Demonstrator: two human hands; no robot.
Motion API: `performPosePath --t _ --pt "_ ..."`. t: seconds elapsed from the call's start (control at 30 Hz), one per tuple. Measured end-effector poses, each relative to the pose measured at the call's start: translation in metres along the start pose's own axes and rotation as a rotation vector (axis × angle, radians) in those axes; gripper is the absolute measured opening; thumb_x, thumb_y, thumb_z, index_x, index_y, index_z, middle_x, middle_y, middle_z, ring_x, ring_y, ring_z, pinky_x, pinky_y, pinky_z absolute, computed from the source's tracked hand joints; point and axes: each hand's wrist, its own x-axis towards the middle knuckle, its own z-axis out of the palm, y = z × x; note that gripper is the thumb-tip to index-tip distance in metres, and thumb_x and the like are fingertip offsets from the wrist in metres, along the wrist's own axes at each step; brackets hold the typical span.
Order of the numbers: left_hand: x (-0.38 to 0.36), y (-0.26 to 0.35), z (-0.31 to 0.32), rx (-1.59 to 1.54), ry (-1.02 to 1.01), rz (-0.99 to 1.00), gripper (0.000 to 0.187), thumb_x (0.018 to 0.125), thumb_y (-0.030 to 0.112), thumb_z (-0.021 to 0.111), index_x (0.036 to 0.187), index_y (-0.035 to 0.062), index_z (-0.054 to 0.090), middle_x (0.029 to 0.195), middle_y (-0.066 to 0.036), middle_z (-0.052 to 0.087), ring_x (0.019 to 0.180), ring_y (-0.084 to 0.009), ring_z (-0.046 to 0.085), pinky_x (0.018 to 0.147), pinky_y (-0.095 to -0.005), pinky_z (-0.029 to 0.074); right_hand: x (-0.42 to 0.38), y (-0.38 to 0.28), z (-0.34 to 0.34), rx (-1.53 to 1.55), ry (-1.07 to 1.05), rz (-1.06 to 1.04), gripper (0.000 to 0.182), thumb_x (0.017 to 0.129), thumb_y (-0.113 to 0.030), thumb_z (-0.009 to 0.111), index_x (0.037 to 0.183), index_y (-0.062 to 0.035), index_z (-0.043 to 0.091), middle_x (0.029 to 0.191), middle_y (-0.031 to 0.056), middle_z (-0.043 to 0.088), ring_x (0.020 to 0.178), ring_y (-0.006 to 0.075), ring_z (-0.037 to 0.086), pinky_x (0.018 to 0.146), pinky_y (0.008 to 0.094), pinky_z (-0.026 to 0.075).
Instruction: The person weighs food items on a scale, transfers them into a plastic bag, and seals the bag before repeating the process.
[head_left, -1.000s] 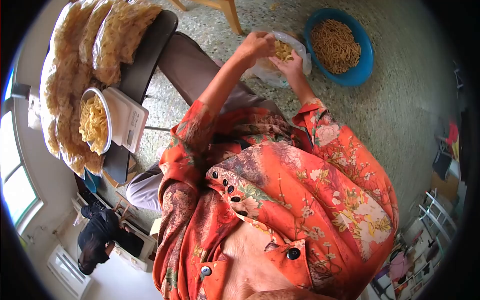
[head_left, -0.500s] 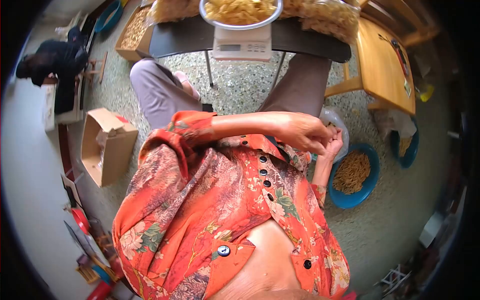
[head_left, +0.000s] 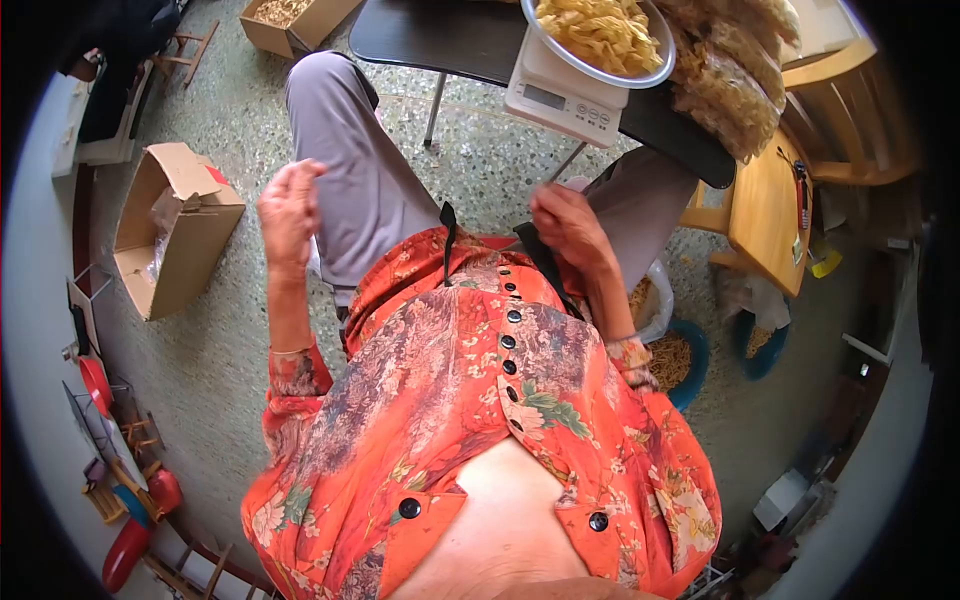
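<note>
My left hand (head_left: 289,215) is raised beside my left knee, its fingers curled together and slightly blurred. My right hand (head_left: 572,228) is closed near my right thigh, below the white scale (head_left: 565,105). Anything inside either hand is too small or hidden to name. On the scale rests a bowl (head_left: 668,50) of yellowish flat pieces (head_left: 600,30). Beyond my right forearm are an open plastic bag (head_left: 655,305) with tan pieces and a blue basin (head_left: 697,370) of tan sticks, partly covered by my sleeve.
A dark table (head_left: 420,42) holds the scale and filled bags (head_left: 735,80). An open carton (head_left: 180,235) stands left, another box (head_left: 290,38) farther ahead. At right are a wooden chair (head_left: 770,215) and another blue basin (head_left: 765,352). Part of another person (head_left: 130,30) shows upper left.
My hands were together by the bag at the right; now they are apart, the left far to the left and the right nearer my thigh. The view has shifted and turned.
</note>
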Motion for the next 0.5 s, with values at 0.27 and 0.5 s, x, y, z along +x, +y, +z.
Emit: performPosePath --t 0.27,0.5 --pt "-0.017 -0.103 -0.109 -0.141 0.391 -0.177 0.023 0.098 0.027 0.071 0.091 0.0057 0.067 0.057 0.009 0.043 0.039 -0.0001 0.029 0.035 -0.0207 0.022 0.084 0.047 -0.045 0.350 0.024 0.295 0.025 0.101 -0.030 0.063 0.082 -0.0175 0.053 0.064 -0.0076 0.041 0.047 0.0039 0.031 0.039 0.0208 0.024" --pt "-0.023 -0.162 -0.175 -0.047 0.407 -0.255 0.037 0.097 0.044 0.068 0.100 0.0077 0.073 0.071 0.001 0.067 0.063 -0.0088 0.064 0.056 -0.0261 0.051 0.072 0.038 -0.056 0.417 0.163 0.345 0.024 0.103 -0.027 0.061 0.083 -0.0156 0.054 0.066 -0.0050 0.043 0.049 0.0066 0.035 0.041 0.0241 0.027"
